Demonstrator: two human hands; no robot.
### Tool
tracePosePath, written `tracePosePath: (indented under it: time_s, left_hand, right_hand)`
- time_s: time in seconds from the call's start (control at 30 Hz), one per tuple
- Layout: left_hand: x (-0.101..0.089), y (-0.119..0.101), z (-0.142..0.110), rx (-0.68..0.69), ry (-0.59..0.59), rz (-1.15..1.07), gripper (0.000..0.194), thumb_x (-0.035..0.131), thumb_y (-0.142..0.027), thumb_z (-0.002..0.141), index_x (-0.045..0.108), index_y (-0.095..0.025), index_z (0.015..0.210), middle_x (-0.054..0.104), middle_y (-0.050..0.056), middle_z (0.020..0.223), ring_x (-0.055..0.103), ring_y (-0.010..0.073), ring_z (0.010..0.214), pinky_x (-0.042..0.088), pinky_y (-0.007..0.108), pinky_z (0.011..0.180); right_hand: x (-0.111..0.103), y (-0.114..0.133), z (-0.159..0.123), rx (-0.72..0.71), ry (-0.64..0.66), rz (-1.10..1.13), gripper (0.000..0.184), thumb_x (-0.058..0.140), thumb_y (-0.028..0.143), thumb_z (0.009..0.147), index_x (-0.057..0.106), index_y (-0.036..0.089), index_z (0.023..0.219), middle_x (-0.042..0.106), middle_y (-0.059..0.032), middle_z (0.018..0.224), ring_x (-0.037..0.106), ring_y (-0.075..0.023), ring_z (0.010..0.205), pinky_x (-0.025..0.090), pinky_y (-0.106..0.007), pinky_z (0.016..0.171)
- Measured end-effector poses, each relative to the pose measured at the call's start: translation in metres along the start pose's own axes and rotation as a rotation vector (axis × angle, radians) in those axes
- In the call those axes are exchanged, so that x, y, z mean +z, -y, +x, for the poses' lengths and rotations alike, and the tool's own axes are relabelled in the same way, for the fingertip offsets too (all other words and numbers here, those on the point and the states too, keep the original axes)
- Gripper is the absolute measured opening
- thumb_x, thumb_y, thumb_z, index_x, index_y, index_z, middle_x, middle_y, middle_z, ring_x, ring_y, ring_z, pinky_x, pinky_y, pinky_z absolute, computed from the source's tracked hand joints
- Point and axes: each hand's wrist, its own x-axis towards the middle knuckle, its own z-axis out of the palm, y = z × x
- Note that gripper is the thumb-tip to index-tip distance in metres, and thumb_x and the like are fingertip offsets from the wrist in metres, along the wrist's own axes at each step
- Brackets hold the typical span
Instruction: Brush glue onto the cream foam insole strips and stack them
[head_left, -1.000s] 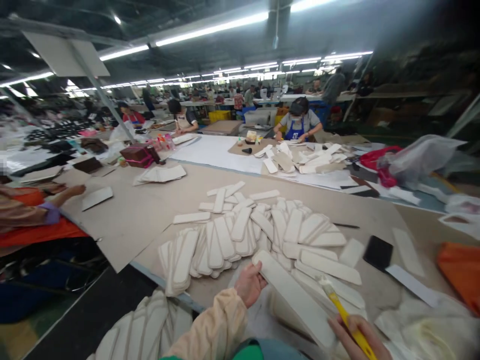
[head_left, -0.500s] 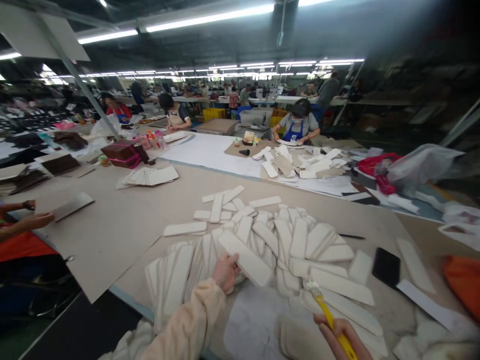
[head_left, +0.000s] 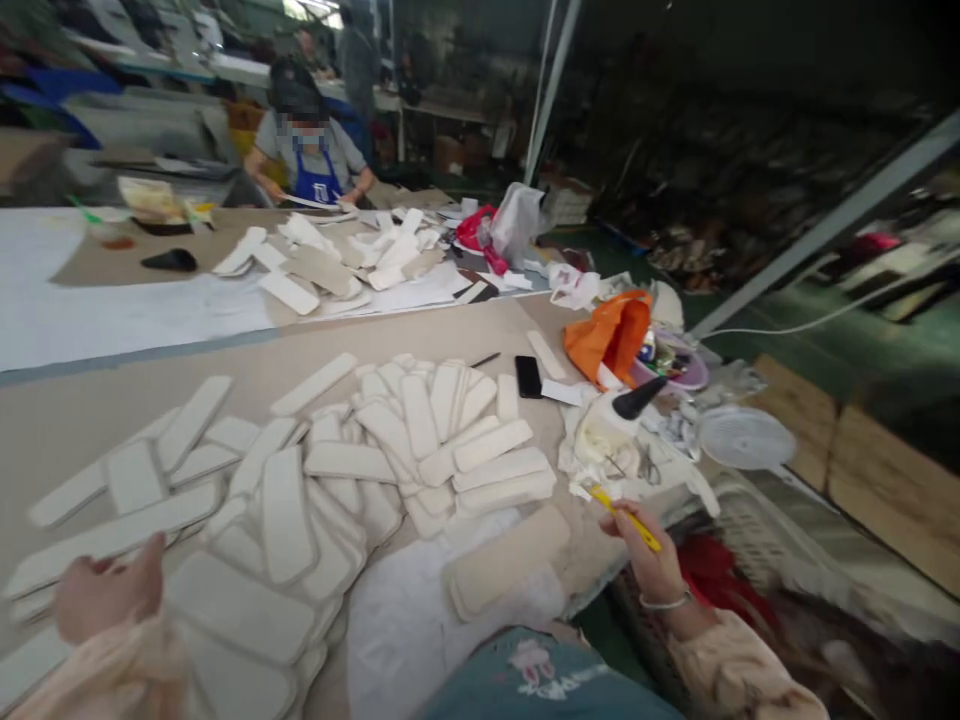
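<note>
In my right hand (head_left: 646,548) is a yellow-handled brush (head_left: 626,518). Its tip is at a messy white cloth or paper below a whitish glue tub (head_left: 606,432) with a black cone-shaped tip on it. My left hand (head_left: 112,592), blurred, is at the left over the heap of white padded strips. Its fingers look half curled beside a long white strip (head_left: 120,535); whether it grips that strip is unclear. Many more rounded strips (head_left: 289,515) lie heaped between my hands. Some cream strips (head_left: 510,562) lie stacked on a white sheet (head_left: 390,630) in front of me.
A black phone (head_left: 528,377) and a dark pen (head_left: 484,360) lie beyond the heap. At right are an orange bag (head_left: 611,335), a purple basin (head_left: 686,370) and a clear round lid (head_left: 746,437). Across the table, a co-worker (head_left: 307,150) handles a white strip.
The view has swung right and down, bringing the glue tub into sight. My right hand has carried the brush right to the tub area. The strip earlier in my left hand is no longer clearly held.
</note>
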Motion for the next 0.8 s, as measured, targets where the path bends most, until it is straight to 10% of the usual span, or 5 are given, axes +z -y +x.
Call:
tracePosePath:
  time_s: [0.07,0.23,0.33,0.8]
  left_hand:
    - [0.044,-0.013,-0.033,-0.154,-0.117,0.058,0.046,0.045,-0.058,0.07,0.049,-0.031,0.106,0.065,-0.003,0.088,0.059,0.0312,0.093,0.044,0.058,0.082]
    - [0.166,-0.062,-0.153,0.41,0.307,-0.002,0.043,0.052,-0.048,0.07,0.058,-0.02,0.102,0.061,0.008,0.108,0.054,0.0258,0.105,0.041,0.041,0.094]
    - [0.209,-0.078,-0.207,0.525,0.414,0.077,0.049,0.053,-0.041,0.072,0.052,-0.017,0.115,0.054,0.012,0.119,0.048,0.0265,0.112,0.038,0.042,0.096]
    - [0.229,-0.103,-0.231,0.485,0.476,0.475,0.061,0.053,-0.029,0.07,0.038,-0.017,0.128,0.039,0.014,0.134,0.039,0.0263,0.119,0.032,0.04,0.096]
  right_hand:
    - [-0.014,-0.007,0.005,0.033,-0.041,-0.032,0.035,0.053,0.045,0.079,0.055,0.017,0.099,0.063,-0.0027,0.072,0.061,-0.0175,0.066,0.053,-0.031,0.065]
    - [-0.031,-0.015,0.033,0.054,-0.035,-0.14,0.039,0.051,0.049,0.079,0.057,0.017,0.1,0.063,-0.002,0.067,0.059,-0.016,0.06,0.051,-0.027,0.059]
    - [-0.033,-0.017,0.056,0.035,0.027,-0.214,0.042,0.047,0.052,0.079,0.059,0.017,0.099,0.061,-0.0012,0.062,0.057,-0.0146,0.052,0.049,-0.026,0.053]
    - [-0.068,-0.059,0.16,-0.186,0.227,-0.666,0.034,0.044,0.048,0.081,0.065,0.025,0.092,0.069,-0.0009,0.075,0.064,-0.0194,0.068,0.047,-0.03,0.063]
